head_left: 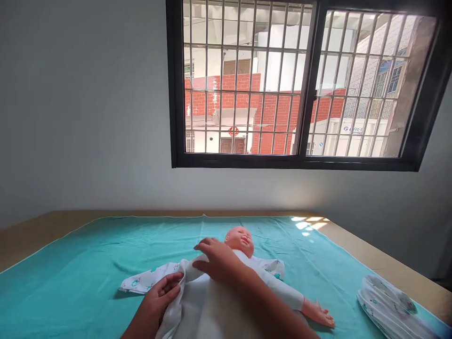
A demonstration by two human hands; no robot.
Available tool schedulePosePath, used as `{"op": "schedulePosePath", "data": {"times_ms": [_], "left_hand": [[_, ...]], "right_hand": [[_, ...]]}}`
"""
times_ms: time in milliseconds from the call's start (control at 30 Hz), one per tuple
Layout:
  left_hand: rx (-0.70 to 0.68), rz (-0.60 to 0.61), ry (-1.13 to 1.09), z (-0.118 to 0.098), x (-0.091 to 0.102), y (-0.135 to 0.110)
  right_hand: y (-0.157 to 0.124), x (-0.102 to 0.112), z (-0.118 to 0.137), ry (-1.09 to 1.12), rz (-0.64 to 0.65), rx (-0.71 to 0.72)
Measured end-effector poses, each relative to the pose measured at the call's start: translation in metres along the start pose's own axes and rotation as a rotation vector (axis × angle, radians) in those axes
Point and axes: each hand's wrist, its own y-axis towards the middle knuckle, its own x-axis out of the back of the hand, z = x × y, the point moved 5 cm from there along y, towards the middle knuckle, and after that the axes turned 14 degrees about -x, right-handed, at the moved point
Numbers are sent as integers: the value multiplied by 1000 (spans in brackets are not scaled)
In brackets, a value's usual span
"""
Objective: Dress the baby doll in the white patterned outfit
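Note:
A baby doll (240,239) lies on its back, its head toward the window. It wears a white long-sleeved undershirt (282,288), and one bare doll hand (318,314) sticks out at the right. Beneath it is spread a white printed baby shirt (155,277), one sleeve stretched out to the left and the other partly seen behind the doll's shoulder. My left hand (164,296) is closed on the printed shirt's edge. Reaching across the doll's chest, my right hand (215,261) has thumb and fingers around the white-sleeved arm on the left; that arm's end is hidden.
A teal cloth (81,282) covers most of the tan table (360,245). A folded printed garment (391,306) lies at the right edge. Behind the table are a grey wall (88,117) and a barred window (303,162).

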Motion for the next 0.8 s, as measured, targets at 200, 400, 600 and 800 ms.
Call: {"op": "schedulePosePath", "data": {"times_ms": [200,400,600,800], "left_hand": [[133,-10,-81,-3,-1,-4],[157,-29,-112,-1,3,-3],[129,-46,-157,-4,6,-5],[136,-42,-100,-6,4,-8]], "right_hand": [[-88,54,-60,152,-388,-234],[-141,43,-133,243,-215,-651],[-145,22,-157,578,-246,-964],[-153,-8,-143,1215,-164,-1054]]}}
